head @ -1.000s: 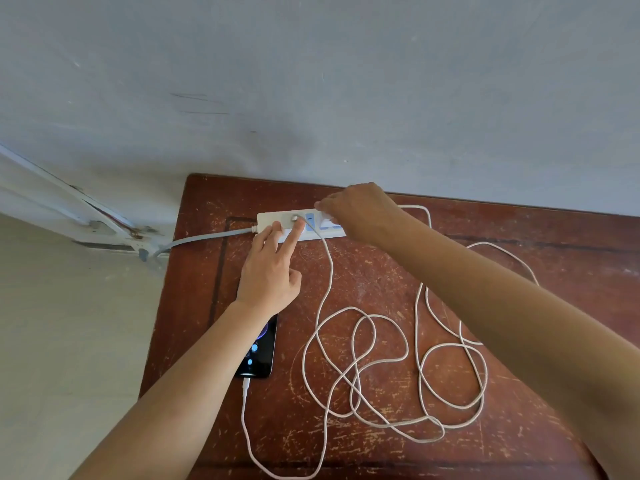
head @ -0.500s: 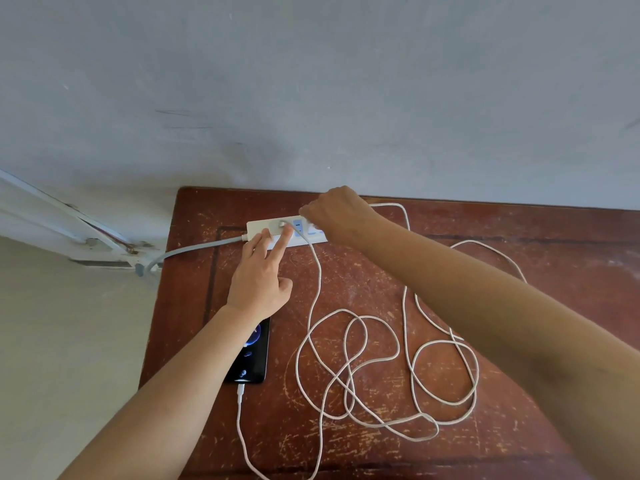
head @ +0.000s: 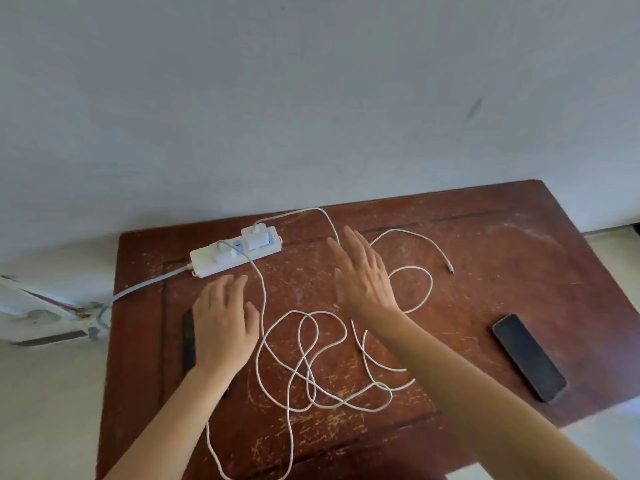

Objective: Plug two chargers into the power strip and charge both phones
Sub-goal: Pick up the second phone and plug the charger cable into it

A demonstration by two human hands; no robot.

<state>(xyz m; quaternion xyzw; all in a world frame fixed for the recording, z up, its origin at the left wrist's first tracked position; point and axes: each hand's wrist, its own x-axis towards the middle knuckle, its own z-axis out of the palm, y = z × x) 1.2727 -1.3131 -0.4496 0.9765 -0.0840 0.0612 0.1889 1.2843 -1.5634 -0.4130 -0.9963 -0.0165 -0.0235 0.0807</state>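
Nearest the tabletop's (head: 485,258) front edge: tangled white cables (head: 311,358), looped between the two forearms and trailing off the front edge.

Left side, mid-depth: left hand (head: 225,320), flat and spread, empty, hovering over the first phone (head: 188,337), of which only a dark edge shows. It has come back off the power strip.

Right side, towards the front-right corner: second phone (head: 528,356), screen dark, no cable attached.

Centre: right hand (head: 363,271), fingers wide, empty; likewise withdrawn from the strip.

Right of that hand: free cable end (head: 449,269), lying loose, well apart from the second phone.

Far left corner: power strip (head: 235,251), now carrying two chargers (head: 256,237), both seated.

Judgement: plugging-in is done; the loose end remains to be joined to the second phone. Obstacle: the loops may drag or snag when that end is pulled.
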